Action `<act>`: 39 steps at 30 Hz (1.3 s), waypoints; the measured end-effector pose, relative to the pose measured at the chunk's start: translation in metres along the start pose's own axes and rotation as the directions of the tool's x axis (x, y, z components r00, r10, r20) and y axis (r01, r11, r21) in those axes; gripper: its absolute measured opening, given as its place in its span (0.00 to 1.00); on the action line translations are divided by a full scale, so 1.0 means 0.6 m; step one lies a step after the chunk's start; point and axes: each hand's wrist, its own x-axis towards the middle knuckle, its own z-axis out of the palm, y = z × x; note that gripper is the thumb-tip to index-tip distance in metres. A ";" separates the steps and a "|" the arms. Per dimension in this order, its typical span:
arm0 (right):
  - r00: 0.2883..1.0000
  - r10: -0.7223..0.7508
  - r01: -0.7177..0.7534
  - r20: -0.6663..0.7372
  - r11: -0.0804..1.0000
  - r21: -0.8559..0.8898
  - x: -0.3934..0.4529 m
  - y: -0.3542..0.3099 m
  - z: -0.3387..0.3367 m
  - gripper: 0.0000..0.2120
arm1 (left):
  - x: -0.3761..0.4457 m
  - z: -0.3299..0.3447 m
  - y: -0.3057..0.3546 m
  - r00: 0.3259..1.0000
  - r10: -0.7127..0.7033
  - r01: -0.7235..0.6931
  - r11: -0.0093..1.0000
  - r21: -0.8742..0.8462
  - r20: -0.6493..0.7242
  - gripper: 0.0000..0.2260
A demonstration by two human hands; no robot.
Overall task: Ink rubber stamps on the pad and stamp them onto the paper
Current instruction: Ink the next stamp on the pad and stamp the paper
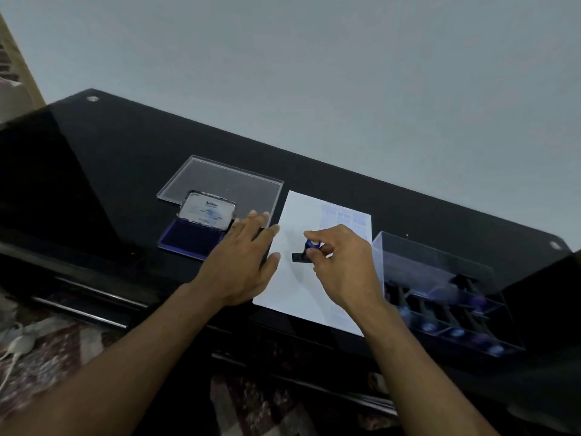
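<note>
Stamp [304, 252] on paper [298, 287], R hand [342, 265] gripping.

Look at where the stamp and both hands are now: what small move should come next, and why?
Probably press the stamp straight down on the paper. The right hand pinches its blue knob with the black base at the sheet's blank middle, printed marks lie only toward the far right, and the left hand lies flat at the paper's left edge, steadying it.
</note>
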 end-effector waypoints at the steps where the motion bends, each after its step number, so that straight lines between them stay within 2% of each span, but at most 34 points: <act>1: 1.000 0.011 -0.011 -0.008 1.000 0.007 -0.004 0.008 -0.004 0.13 | 0.002 0.007 0.008 1.000 0.014 -0.014 1.000 -0.002 0.011 0.26; 5: 0.998 0.044 -0.043 -0.038 0.999 0.025 -0.019 0.033 -0.016 0.15 | 0.012 0.032 0.034 0.997 0.030 -0.029 0.999 -0.017 0.067 0.28; 14: 0.988 0.009 -0.007 -0.152 1.000 0.013 -0.022 0.062 -0.045 0.12 | 0.042 0.064 0.040 0.990 0.049 -0.048 0.999 -0.013 0.129 0.29; 28: 1.000 -0.005 0.005 -0.015 0.999 -0.043 -0.001 0.087 -0.026 0.13 | 0.057 0.089 0.018 0.988 0.078 -0.085 0.995 0.055 0.131 0.30; 39: 0.998 -0.062 0.061 -0.020 0.997 -0.057 -0.001 0.090 -0.020 0.13 | 0.059 0.092 0.018 0.987 0.078 -0.090 0.993 0.083 0.139 0.30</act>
